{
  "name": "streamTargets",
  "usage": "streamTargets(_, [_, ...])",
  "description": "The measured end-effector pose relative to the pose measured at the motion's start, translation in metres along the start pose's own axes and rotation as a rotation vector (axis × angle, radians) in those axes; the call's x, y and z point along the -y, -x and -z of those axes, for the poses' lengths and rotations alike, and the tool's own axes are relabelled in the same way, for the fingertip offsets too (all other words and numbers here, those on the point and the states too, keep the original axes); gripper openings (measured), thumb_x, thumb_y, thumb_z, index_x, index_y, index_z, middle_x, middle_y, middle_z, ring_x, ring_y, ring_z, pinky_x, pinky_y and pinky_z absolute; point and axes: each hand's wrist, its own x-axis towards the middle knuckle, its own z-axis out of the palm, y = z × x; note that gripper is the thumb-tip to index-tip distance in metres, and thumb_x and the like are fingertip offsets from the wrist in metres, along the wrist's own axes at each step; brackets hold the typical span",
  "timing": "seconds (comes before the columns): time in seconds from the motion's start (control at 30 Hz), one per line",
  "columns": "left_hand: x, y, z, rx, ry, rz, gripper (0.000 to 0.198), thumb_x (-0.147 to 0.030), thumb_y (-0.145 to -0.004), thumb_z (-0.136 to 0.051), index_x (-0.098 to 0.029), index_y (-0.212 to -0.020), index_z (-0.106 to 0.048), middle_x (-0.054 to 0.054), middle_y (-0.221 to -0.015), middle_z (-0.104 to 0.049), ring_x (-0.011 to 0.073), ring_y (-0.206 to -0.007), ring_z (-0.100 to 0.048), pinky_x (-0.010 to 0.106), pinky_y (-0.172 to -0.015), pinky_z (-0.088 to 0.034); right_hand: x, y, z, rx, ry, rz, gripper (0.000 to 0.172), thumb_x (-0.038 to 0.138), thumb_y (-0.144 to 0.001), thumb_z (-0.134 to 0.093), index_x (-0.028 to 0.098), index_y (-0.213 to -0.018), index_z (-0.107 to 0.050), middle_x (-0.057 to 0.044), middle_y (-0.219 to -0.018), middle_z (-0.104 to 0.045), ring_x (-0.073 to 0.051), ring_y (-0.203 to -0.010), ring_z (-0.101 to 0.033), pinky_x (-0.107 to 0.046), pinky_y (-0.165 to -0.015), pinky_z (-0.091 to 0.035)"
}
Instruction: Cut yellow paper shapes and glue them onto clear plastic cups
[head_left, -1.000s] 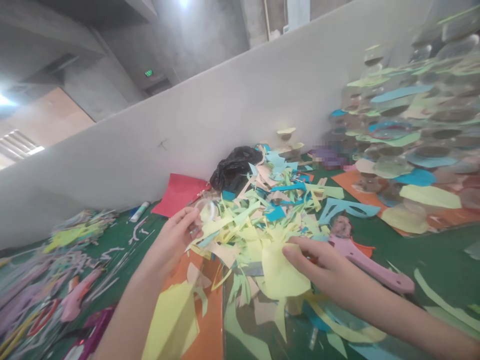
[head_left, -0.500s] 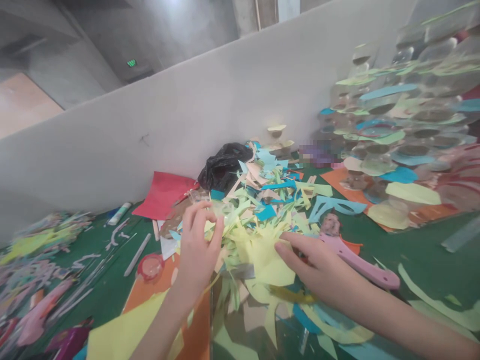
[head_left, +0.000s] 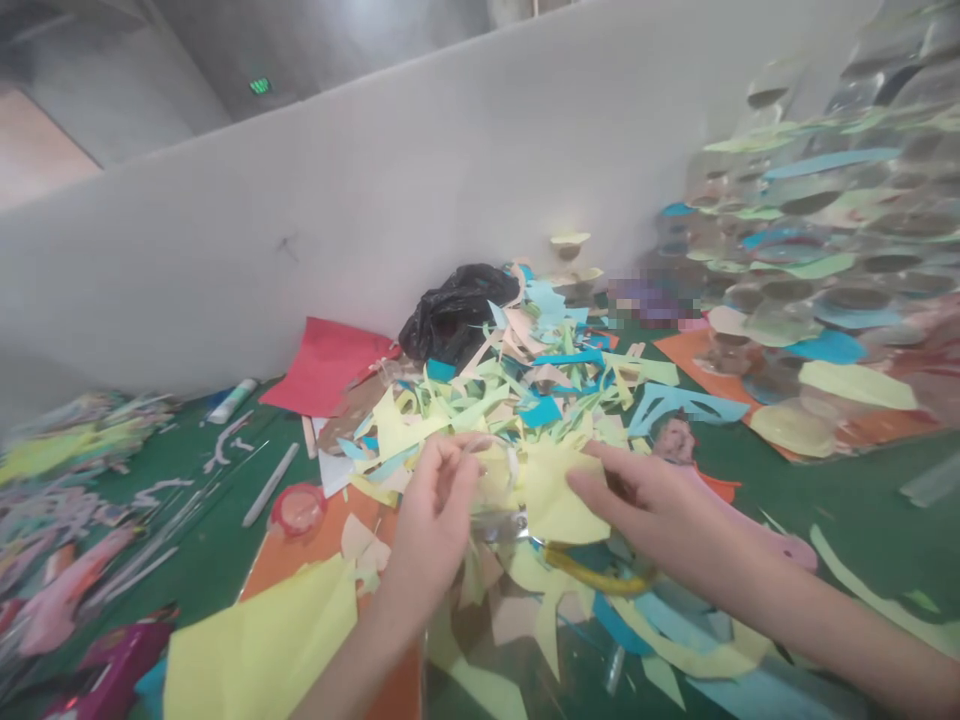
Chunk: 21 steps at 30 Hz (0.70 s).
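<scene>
My right hand (head_left: 637, 500) pinches a piece of yellow paper (head_left: 566, 495) between thumb and fingers. Beside it, my left hand (head_left: 439, 510) is closed, its thumb and fingertips at the edge of a clear plastic piece (head_left: 495, 468) with a whitish rim; its full shape is hard to make out. Just below the paper lie a metal part (head_left: 504, 526) and a curved yellow handle (head_left: 596, 575). Coloured paper scraps (head_left: 517, 390) are heaped behind both hands. A folded yellow sheet (head_left: 259, 640) lies under my left forearm.
A black plastic bag (head_left: 454, 315) and a red sheet (head_left: 330, 365) sit by the grey wall. Stacked clear cups with paper discs (head_left: 817, 290) rise at right. A pink handle (head_left: 780, 545) lies near my right forearm; a tape roll (head_left: 298, 512) and a purple tool (head_left: 112, 665) are leftward.
My left hand has moved right and down, and its spread fingers have closed at the clear plastic piece. The yellow paper, still in my right hand, now stands apart from the scraps. The view has shifted slightly.
</scene>
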Motion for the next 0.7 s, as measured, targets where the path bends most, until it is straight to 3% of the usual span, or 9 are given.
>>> streamTargets(0.13, [-0.004,-0.003,0.005,-0.115,0.084,0.015,0.029,-0.040,-0.093,-0.052,-0.022,-0.073,-0.041,0.003,-0.109,-0.068,0.0211,-0.111,-0.060,0.038,-0.089,-0.048,-0.013,-0.006,-0.008,-0.124,0.394,0.266,0.028,0.042,-0.095,-0.053,0.022,-0.076,-0.059,-0.002,-0.078,-0.063,-0.021,-0.075,-0.056,-0.031,-0.065,-0.041])
streamTargets(0.2, [-0.005,-0.005,0.006,-0.147,0.121,0.069,0.028,-0.043,-0.093,-0.053,-0.022,-0.076,-0.044,0.002,-0.111,-0.068,0.0205,-0.108,-0.062,0.036,-0.086,-0.050,-0.019,-0.009,-0.005,-0.230,0.675,0.404,0.016,0.032,-0.095,-0.055,0.023,-0.087,-0.065,-0.006,-0.090,-0.067,-0.026,-0.083,-0.056,-0.037,-0.071,-0.040])
streamTargets(0.27, [-0.005,-0.007,0.005,-0.144,0.207,0.135,0.030,-0.046,-0.091,-0.055,-0.022,-0.076,-0.045,0.002,-0.112,-0.068,0.0203,-0.107,-0.063,0.035,-0.084,-0.051,-0.024,-0.008,0.005,-0.288,0.933,0.460,0.014,0.022,-0.093,-0.053,0.023,-0.093,-0.067,-0.009,-0.097,-0.067,-0.029,-0.084,-0.056,-0.039,-0.070,-0.037])
streamTargets(0.37, [-0.005,-0.009,0.004,-0.090,0.366,0.226,0.029,-0.045,-0.089,-0.059,-0.021,-0.077,-0.049,0.003,-0.108,-0.068,0.0200,-0.105,-0.063,0.033,-0.083,-0.052,-0.032,0.005,0.025,-0.359,1.128,0.325,0.018,0.023,-0.093,-0.048,0.019,-0.090,-0.066,-0.012,-0.089,-0.065,-0.032,-0.082,-0.058,-0.040,-0.068,-0.037])
streamTargets(0.53, [-0.011,-0.010,0.004,0.028,0.471,0.270,0.029,-0.048,-0.088,-0.060,-0.019,-0.090,-0.062,0.005,-0.099,-0.070,0.0179,-0.100,-0.064,0.030,-0.090,-0.050,-0.057,0.033,0.040,-0.413,1.165,0.110,0.027,0.037,-0.095,-0.041,0.022,-0.081,-0.057,-0.007,-0.064,-0.057,-0.030,-0.060,-0.061,-0.038,-0.056,-0.034])
streamTargets(0.7, [-0.009,-0.008,0.003,-0.005,0.494,0.322,0.036,-0.053,-0.086,-0.061,-0.022,-0.103,-0.066,0.006,-0.113,-0.070,0.0193,-0.113,-0.062,0.029,-0.095,-0.049,-0.077,0.033,0.038,-0.318,1.086,0.034,0.024,0.046,-0.087,-0.055,0.023,-0.081,-0.053,-0.004,-0.056,-0.056,-0.030,-0.054,-0.063,-0.036,-0.053,-0.030])
